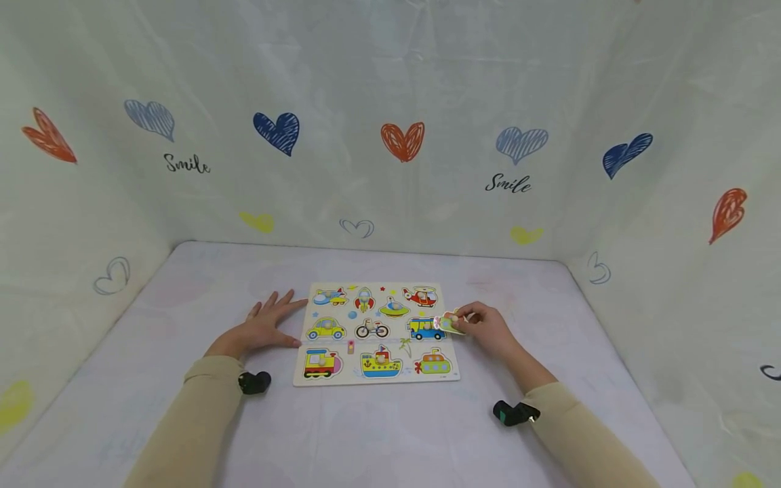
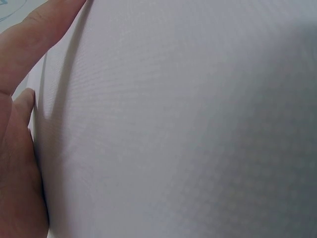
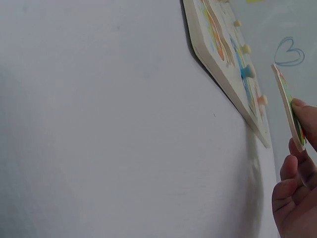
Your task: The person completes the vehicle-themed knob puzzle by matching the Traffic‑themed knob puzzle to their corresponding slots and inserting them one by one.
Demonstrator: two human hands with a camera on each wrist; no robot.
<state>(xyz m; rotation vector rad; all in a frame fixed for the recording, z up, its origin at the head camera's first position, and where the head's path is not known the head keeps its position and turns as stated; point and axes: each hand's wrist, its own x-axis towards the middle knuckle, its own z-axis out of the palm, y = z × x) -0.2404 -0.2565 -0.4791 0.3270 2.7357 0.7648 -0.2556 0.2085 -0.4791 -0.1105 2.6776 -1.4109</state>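
Observation:
A wooden peg puzzle board (image 1: 378, 376) with vehicle pictures lies flat on the table. My left hand (image 1: 265, 324) rests beside its left edge, fingers spread and thumb at the edge. In the left wrist view, part of that left hand (image 2: 17, 64) shows against the table. Just past the board's right edge, my right hand (image 1: 491, 332) pinches a flat green puzzle piece (image 1: 449, 322) between thumb and fingers. The right wrist view shows this puzzle piece (image 3: 288, 106) edge-on, raised and tilted. On the board, the submarine spot (image 1: 434, 364) at lower right shows its picture with no knob visible.
Several pieces with knobs sit in the board, among them a blue bus (image 1: 427, 329) and a boat (image 1: 381, 364). A pale cloth covers the table (image 1: 378, 440). Behind it hangs a white curtain (image 1: 342, 183) printed with hearts. Small black cameras sit at both wrists.

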